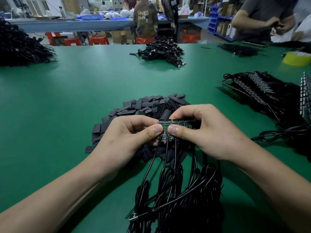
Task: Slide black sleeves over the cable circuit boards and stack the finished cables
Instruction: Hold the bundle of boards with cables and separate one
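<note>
**A:** Left forearm angles in from the lower corner. The left hand (134,133) is curled, thumb and forefinger pinching the left end of the green circuit board strip (178,123), over the heap of black sleeves (143,105) on the worktop (75,84).

**B:** The right hand (203,132) mirrors it, pinching the strip, thumb tips nearly meeting!

**A:** Black cables (176,195) trail from the boards toward us.

**B:** The strip's right end disappears under those fingers, so no board count. The cable stack (260,95) at far right is cut off by the edge.
</note>
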The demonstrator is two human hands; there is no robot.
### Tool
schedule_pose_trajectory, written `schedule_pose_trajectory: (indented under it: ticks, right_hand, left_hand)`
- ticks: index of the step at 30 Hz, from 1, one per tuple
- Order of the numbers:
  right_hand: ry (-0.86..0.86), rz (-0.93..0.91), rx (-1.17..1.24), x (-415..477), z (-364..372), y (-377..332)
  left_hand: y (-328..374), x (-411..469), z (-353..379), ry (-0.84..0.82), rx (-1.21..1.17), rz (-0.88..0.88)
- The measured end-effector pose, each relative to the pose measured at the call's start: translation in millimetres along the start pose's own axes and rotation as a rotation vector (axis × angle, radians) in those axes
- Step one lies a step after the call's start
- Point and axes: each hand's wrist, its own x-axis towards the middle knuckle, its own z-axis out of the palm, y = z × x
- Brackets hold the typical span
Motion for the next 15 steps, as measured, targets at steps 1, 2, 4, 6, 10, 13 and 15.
schedule_pose_trajectory:
  ticks: [1, 2, 4, 6, 10, 13, 15]
  right_hand:
    - [-0.003, -0.003, 0.015, 0.1, 0.0, 0.9]
    - [-0.006, -0.007, 0.028, 0.2, -0.1, 1.9]
    - [-0.021, -0.01, 0.053, 0.5, -0.2, 3.3]
    - [-0.039, -0.005, 0.086, 0.4, -0.5, 3.8]
    - [-0.071, 0.008, 0.146, 0.5, -1.0, 4.4]
    - [-0.11, 0.0, 0.217, 0.2, -1.4, 2.5]
    - [-0.121, -0.007, 0.238, 0.5, -3.1, 1.5]
  left_hand:
    - [-0.1, 0.0, -0.1, -0.004, -0.006, -0.004]
    - [-0.2, -0.2, -0.2, -0.007, -0.016, -0.011]
    - [-1.0, -0.3, -0.8, -0.017, -0.048, -0.029]
    - [-1.7, -0.3, -1.5, -0.026, -0.067, -0.046]
    - [-1.9, -0.4, -1.3, -0.031, -0.085, -0.054]
    - [-1.5, -1.2, -0.2, -0.042, -0.114, -0.059]
    - [-1.0, -1.1, 0.3, -0.045, -0.139, -0.062]
